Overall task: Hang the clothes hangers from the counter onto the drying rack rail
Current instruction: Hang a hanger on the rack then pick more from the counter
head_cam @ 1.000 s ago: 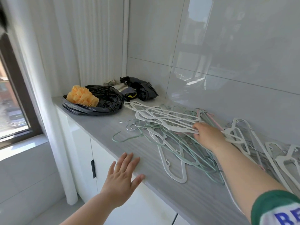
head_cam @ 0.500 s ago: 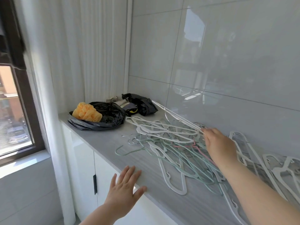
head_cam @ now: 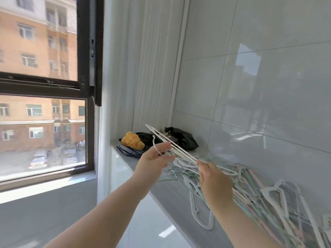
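Both hands are lifting a thin white plastic hanger [head_cam: 172, 147] above the grey counter [head_cam: 180, 208].

The right hand [head_cam: 214, 183] is pinching its near end; the left hand [head_cam: 154, 161] is closing on its metal hook. Beyond, a tangled pile of white, green and pink hangers [head_cam: 250, 190] is lying on the counter, with black plastic bags [head_cam: 180, 138] sitting farthest back.

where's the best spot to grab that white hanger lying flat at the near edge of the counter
Judging by its pose, take the white hanger by its straight side bar, coming from above at the counter front. It lies flat and apart from the tangled hanger pile, so that bar is probably free to pinch; its far end runs under the pile.
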`<state>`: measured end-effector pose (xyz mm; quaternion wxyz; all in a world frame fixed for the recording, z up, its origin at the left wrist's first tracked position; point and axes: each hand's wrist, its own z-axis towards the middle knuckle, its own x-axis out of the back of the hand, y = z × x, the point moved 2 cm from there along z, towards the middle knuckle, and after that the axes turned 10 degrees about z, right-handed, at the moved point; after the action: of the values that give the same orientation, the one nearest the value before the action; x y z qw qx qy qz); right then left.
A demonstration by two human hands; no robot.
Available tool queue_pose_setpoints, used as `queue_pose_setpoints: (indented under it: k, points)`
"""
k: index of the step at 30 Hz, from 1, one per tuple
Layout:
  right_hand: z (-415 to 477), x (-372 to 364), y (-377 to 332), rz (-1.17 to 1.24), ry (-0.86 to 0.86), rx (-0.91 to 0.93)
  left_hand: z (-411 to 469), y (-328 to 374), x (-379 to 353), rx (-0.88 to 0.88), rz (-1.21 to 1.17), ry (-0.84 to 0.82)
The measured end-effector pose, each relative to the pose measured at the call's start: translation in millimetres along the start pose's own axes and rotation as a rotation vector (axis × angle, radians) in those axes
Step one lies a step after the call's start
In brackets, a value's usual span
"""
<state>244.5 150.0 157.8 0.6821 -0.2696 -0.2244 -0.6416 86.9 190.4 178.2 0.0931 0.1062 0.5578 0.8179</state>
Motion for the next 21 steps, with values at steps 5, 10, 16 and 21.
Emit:
queue_pose_setpoints:
  k: [5, 10, 16, 21]
  points:
    - [-16, -2, -32, 0.092, -0.025, 0.044, -42, 3, 19, -0.009, 0.031, 0.300]
    - [-34, -6, -93, 0.300, -0.069, 0.147, -75, 11, 71, 0.011, 0.082, 0.527]
    - [-62, -10, -189, 0.678, -0.350, 0.340, -159, 42, 167, 0.074, 0.211, 0.705]
    - [-63, 12, -284, 0.842, -0.366, 0.486, -253, 87, 242, 0.121, 0.363, 0.667]
